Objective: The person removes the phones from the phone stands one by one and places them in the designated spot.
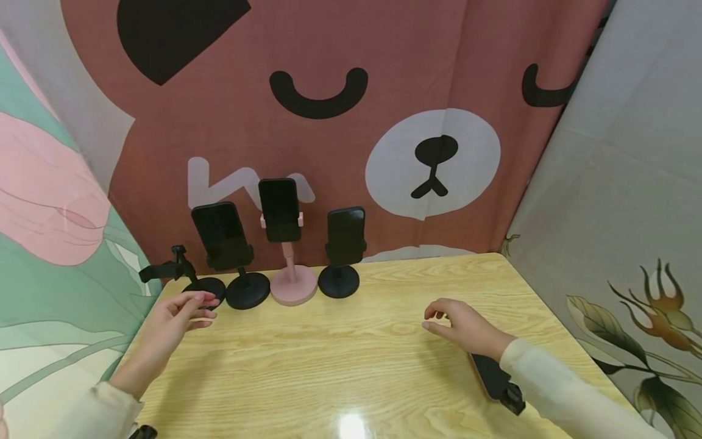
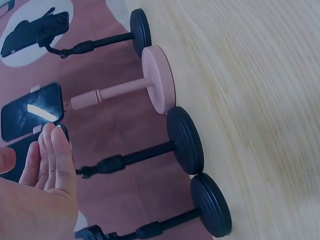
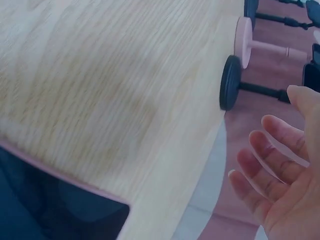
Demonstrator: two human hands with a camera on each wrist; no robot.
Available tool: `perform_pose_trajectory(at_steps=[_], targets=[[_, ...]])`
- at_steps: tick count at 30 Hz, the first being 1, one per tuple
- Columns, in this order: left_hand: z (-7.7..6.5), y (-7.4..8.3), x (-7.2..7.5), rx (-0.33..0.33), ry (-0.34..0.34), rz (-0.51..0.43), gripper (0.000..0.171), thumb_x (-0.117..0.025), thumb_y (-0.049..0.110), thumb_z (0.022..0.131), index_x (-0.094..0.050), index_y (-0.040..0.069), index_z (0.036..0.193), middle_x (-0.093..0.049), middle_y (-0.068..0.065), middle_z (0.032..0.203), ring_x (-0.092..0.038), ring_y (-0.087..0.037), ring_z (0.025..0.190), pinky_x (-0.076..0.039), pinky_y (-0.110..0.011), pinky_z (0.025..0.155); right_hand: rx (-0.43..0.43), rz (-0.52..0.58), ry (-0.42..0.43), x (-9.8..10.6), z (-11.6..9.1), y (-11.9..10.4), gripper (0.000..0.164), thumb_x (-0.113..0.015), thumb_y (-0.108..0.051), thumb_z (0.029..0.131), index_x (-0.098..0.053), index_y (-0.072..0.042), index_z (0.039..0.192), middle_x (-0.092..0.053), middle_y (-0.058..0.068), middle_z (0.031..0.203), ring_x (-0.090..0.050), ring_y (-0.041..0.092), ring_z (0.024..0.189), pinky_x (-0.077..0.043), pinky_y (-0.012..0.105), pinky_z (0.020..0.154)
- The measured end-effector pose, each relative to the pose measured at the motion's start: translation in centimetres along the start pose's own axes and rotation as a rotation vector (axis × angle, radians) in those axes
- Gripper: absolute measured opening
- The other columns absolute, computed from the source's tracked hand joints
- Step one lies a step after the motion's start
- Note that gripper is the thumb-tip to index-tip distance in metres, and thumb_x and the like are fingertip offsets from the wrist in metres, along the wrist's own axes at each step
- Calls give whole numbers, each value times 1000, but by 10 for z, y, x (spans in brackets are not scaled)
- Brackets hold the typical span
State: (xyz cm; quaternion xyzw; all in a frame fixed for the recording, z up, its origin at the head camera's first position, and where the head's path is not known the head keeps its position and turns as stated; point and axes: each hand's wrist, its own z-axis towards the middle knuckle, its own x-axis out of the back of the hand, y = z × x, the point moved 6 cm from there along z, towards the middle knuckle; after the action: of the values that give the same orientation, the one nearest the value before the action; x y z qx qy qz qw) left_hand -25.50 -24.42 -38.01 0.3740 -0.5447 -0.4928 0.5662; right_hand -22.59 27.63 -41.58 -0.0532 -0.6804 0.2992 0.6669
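Both grips loose, thumbs apart from fingers.
Left hand (image 1: 174, 317) unladen, nearest black stand (image 1: 211, 284) just beyond its fingertips; right hand (image 1: 463, 324) unladen above the table (image 1: 329, 347), phone (image 1: 490, 375) lying flat below its wrist.

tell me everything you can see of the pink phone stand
The pink phone stand has a thick round base, a slim post that widens toward the top, and clamps on both sides of the dark-screened phone it holds in portrait. It looks like plastic. It stands upright near the back edge of the table, between two black stands; whether its base touches theirs is hard to tell.
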Motion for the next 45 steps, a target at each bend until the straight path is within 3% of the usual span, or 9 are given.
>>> perform_pose_trajectory(at_steps=[10, 19, 26, 31, 39, 45], targets=[[-2, 10, -10, -54, 30, 49, 24, -51, 28, 107, -67, 13, 118, -72, 22, 100, -73, -4, 82, -61, -19, 73, 50, -16, -14, -1, 6, -29, 15, -66, -33, 99, -69, -22, 109, -66, -11, 105, -59, 10, 98, -54, 35, 81], [-2, 16, -17, -63, 6, 101, 34, -49, 30, 108, -62, 4, 126, -70, 26, 100, -72, -4, 84, -61, -20, 74, 95, 6, -59, -7, 16, -54, 22, -63, -39, 100, -68, -22, 113, -67, -8, 111, -63, 18, 103, -55, 39, 86], [-1, 21, -21, -67, -9, 128, 42, -47, 31, 109, -58, -5, 129, -69, 27, 100, -71, -2, 84, -61, -21, 75, 129, -28, -65, -9, 27, -72, 25, -65, -39, 99, -68, -21, 115, -67, -7, 112, -62, 14, 103, -55, 37, 90], [0, 23, -23, -78, -14, 148, 43, -47, 31, 109, -58, -5, 129, -68, 28, 100, -71, -2, 85, -62, -22, 76, 135, -34, -73, -12, 36, -83, 27, -67, -36, 98, -69, -19, 119, -69, -2, 116, -63, 14, 104, -56, 39, 91], [2, 26, -22, -124, -6, 181, 40, -48, 28, 109, -60, -6, 127, -67, 29, 100, -70, -1, 83, -61, -21, 74, 134, -37, -78, -17, 49, -101, 33, -68, -38, 98, -68, -18, 124, -69, -4, 121, -63, 14, 106, -56, 38, 92], [5, 28, -23, -123, -1, 185, 41, -48, 29, 108, -59, -6, 127, -67, 28, 100, -70, -1, 83, -61, -20, 74, 153, -22, -80, -21, 59, -113, 32, -67, -35, 99, -68, -17, 125, -69, -2, 122, -63, 15, 107, -55, 39, 94]])
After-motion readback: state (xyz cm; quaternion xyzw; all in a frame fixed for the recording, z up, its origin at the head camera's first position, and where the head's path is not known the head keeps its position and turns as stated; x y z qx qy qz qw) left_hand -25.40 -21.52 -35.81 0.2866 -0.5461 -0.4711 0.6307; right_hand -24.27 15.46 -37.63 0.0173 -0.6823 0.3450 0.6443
